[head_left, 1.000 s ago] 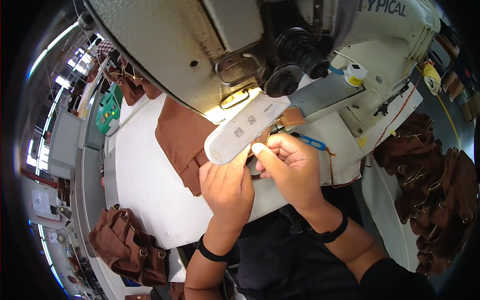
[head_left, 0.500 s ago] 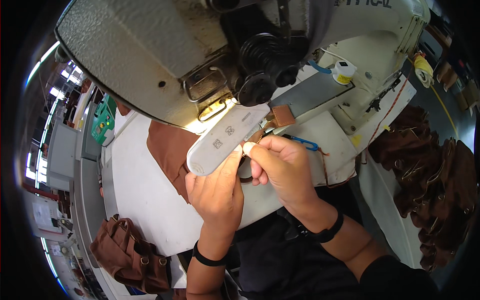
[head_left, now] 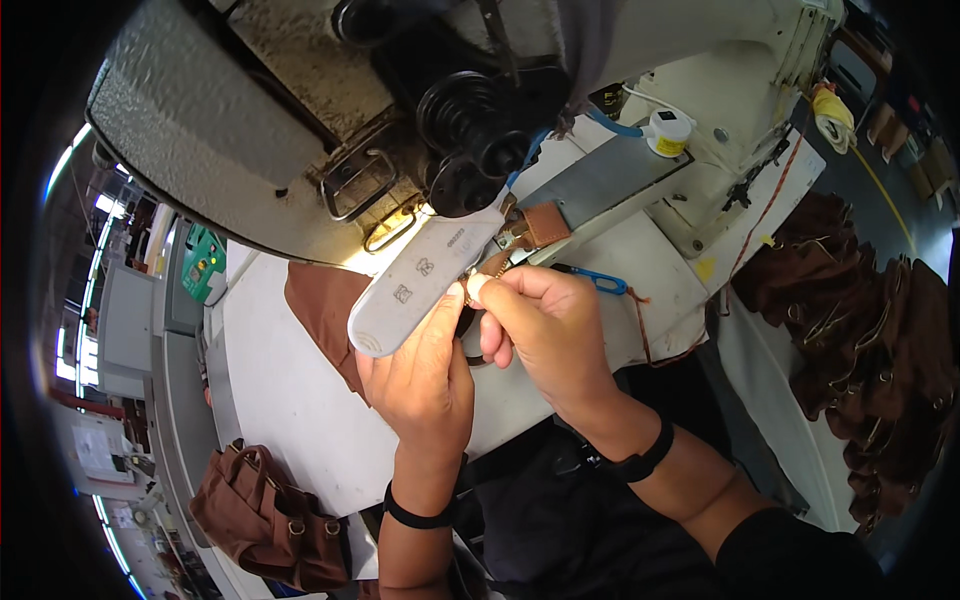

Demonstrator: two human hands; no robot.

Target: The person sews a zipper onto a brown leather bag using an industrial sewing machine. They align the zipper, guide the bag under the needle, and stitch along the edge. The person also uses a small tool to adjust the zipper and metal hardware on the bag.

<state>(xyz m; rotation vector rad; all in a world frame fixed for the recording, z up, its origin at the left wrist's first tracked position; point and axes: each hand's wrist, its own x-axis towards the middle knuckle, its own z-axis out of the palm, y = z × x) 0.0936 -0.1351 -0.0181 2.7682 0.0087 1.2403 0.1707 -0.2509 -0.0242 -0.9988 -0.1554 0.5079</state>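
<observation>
The big cream sewing machine looms over everything, its lamp shining down beside the white tabletop. Off to the right lies a heap of brown bags, and at the left a single brown bag sits by the tabletop's edge. Brown cloth spreads under the machine head. The person's two hands are close together, fingertips nearly meeting: the right hand pinches a zipped brown strip between thumb and forefinger, just beside a pale rounded bar. The bar partly covers the left hand, so I can't tell how firmly it grips. Beyond the right hand lies a blue-handled cutter.
</observation>
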